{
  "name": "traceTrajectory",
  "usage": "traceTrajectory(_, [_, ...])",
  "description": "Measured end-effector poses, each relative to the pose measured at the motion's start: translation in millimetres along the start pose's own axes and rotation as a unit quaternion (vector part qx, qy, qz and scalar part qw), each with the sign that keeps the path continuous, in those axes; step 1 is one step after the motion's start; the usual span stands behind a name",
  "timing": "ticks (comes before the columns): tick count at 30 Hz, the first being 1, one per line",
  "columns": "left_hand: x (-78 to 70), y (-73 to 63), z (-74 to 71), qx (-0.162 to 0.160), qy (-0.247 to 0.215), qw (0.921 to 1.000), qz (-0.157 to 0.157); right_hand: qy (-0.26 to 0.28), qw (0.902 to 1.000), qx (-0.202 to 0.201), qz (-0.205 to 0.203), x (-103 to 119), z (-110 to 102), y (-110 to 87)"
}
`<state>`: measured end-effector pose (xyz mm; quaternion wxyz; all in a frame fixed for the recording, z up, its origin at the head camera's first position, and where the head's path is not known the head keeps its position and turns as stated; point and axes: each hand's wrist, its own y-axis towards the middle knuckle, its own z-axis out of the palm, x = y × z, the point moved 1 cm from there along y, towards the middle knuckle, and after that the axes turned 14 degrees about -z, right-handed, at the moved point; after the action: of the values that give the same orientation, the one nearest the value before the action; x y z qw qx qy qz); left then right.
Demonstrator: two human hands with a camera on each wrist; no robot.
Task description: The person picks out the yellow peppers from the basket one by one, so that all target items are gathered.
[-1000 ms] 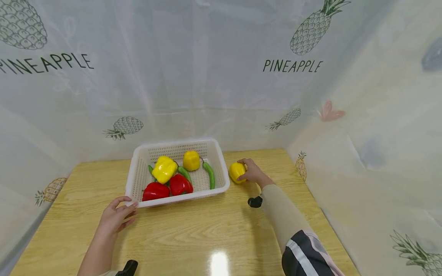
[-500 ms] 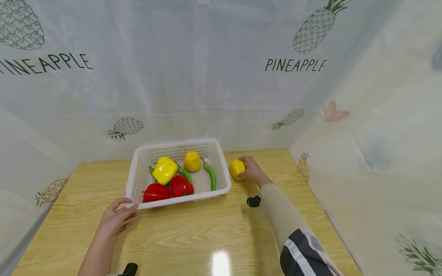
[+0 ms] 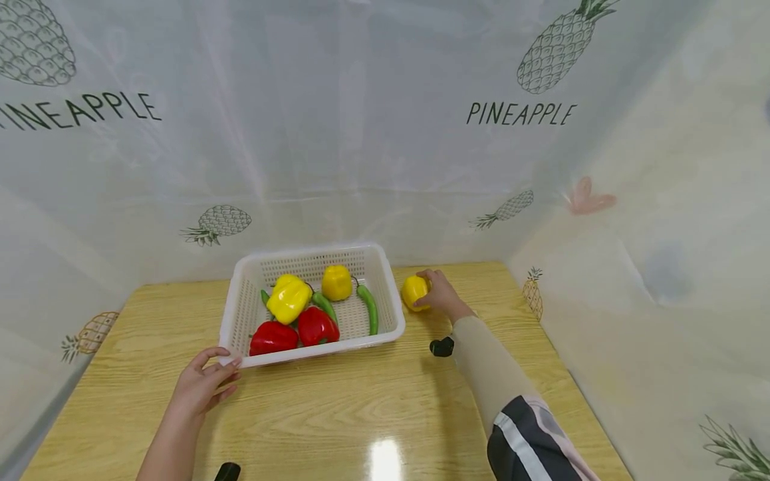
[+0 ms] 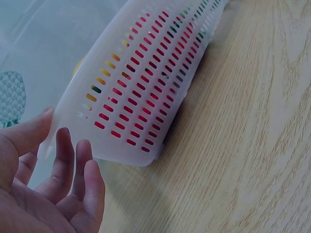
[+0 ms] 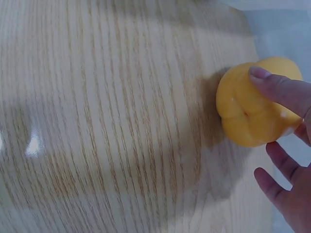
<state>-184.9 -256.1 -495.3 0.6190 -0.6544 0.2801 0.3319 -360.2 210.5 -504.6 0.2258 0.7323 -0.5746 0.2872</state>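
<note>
At the near left corner of a white slotted plastic basket (image 3: 325, 350), my left hand (image 3: 198, 387) pinches the rim between thumb and fingers. The left wrist view shows the thumb over the rim and other fingers loosely bent beside the basket's wall (image 4: 80, 131). Just right of the basket, my right hand (image 3: 444, 295) grips a yellow bell pepper (image 3: 414, 292). In the right wrist view the thumb lies across that bell pepper (image 5: 243, 109); whether it touches the table cannot be told. Inside the basket lie two yellow bell peppers (image 3: 289, 299), two red bell peppers (image 3: 317, 326) and several green chili peppers (image 3: 367, 308).
The wooden table (image 3: 325, 414) stretches in front of the basket, with a glare spot near its front. A pineapple-printed sheet (image 3: 361, 133) hangs behind the table and along its sides. Dark devices (image 3: 442, 347) sit at both wrists.
My right hand has moved slightly away from me with the yellow bell pepper in its grip. The left hand stays at the basket corner. The head view has shifted a little.
</note>
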Motion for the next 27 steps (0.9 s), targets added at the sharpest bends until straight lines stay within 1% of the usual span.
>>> traceTrajectory(3, [0.8, 0.7, 0.5, 0.001, -0.003, 1.0, 0.0, 0.002, 1.0, 0.0, 0.003, -1.6, 0.1, 3.2])
traceTrajectory(7, [1.2, 1.3, 1.4, 0.002, -0.005, 1.0, 0.007, 0.007, 0.9998, -0.016, 0.007, -2.8, 0.9, 5.6])
traceTrajectory(11, [0.6, 0.6, 0.8, 0.0, -0.004, 1.0, 0.009, 0.007, 0.9997, -0.023, 0.0, -5.0, 4.7, 8.0])
traceTrajectory(15, [-0.7, -1.9, -1.1, -0.002, -0.009, 0.9999, 0.01, 0.0, 0.9998, -0.02, -0.006, -2.9, 6.9, 7.8])
traceTrajectory(20, [-1.6, -2.4, -1.2, 0.005, -0.018, 0.9997, 0.018, -0.038, 0.999, -0.02, -0.013, 2.2, 4.4, 7.0])
traceTrajectory(24, [-0.5, -2.0, 0.1, 0.01, -0.024, 0.9996, 0.013, -0.07, 0.9973, -0.004, -0.021, 3.3, 2.5, 6.3])
traceTrajectory(27, [0.2, -2.2, -0.5, 0.006, -0.027, 0.9996, 0.01, -0.085, 0.9962, 0.006, -0.021, 4.5, 2.7, 7.0])
